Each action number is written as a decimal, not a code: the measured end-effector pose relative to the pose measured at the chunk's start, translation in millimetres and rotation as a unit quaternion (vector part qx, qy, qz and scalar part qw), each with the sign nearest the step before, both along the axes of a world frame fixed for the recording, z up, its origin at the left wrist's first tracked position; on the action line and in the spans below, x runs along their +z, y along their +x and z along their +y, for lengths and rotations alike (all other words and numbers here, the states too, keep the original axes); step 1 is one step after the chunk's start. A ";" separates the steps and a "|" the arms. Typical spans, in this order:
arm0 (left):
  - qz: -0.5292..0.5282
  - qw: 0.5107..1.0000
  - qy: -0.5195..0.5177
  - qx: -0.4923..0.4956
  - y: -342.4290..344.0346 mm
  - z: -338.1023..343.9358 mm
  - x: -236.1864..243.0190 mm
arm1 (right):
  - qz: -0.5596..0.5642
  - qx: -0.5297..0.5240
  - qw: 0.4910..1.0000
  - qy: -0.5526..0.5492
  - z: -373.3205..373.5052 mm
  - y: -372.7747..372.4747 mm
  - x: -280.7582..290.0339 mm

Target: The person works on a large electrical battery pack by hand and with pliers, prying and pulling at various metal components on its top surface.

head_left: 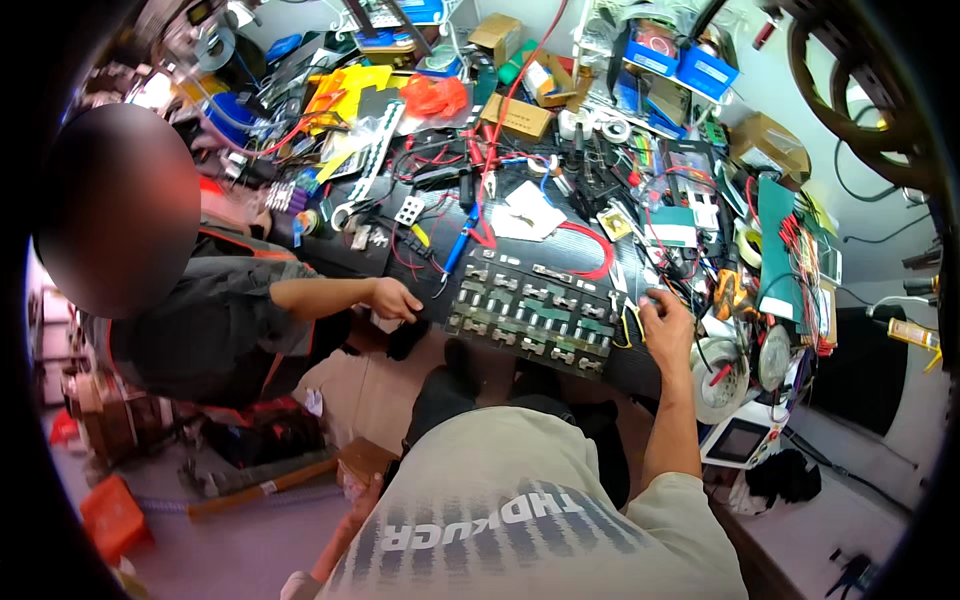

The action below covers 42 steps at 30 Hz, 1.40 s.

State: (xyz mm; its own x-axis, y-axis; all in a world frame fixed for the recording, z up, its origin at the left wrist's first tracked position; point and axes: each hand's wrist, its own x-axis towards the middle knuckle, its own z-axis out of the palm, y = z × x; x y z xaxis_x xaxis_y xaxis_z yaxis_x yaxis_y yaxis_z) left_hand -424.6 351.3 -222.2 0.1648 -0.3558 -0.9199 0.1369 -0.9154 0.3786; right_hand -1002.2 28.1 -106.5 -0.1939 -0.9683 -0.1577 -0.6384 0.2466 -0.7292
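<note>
A dark rectangular panel with rows of silvery metal clips and greenish strips (535, 315) lies at the bench's near edge, in front of my body. My right hand (668, 325) is just right of it, fingers curled inward; whatever they hold, if anything, cannot be made out. Close beside those fingers lie yellow-handled pliers (629, 322). My left hand (366, 500) hangs low by my left side, below bench height, near a small dark object at my hip; its fingers are largely hidden. A blue pen-like tool (461, 240) rests beyond the panel's left corner.
A co-worker stands at left, one hand (396, 300) near the panel's left end. Red wire (600, 250), white paper (527, 212) and cardboard boxes (517, 117) crowd the black bench. At right are an orange-yellow tool (735, 293), a wire spool (718, 385) and a screened device (742, 440).
</note>
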 end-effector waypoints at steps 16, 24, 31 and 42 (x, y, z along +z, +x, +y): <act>0.065 0.986 0.005 0.152 113.6 168.7 73.3 | 0.013 0.277 0.961 0.015 16.3 273.6 58.3; -0.091 0.985 -0.015 0.144 176.0 181.7 5.4 | 0.049 0.245 0.967 0.049 35.6 308.9 72.7; -0.028 0.983 -0.005 0.180 153.5 71.0 28.4 | 0.112 0.217 0.968 0.051 16.7 282.9 75.7; 0.315 0.856 -0.206 0.353 119.4 -111.6 151.7 | 0.138 0.166 0.975 0.051 -24.2 241.2 78.1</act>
State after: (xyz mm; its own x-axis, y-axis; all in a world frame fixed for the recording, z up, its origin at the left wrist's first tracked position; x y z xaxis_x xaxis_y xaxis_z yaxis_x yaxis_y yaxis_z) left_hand -305.2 239.7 -70.5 -0.0101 -0.6883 -0.7253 0.8974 -0.3262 0.2970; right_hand -761.0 3.9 -28.4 0.0791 -0.9666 -0.2436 -0.8634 0.0557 -0.5014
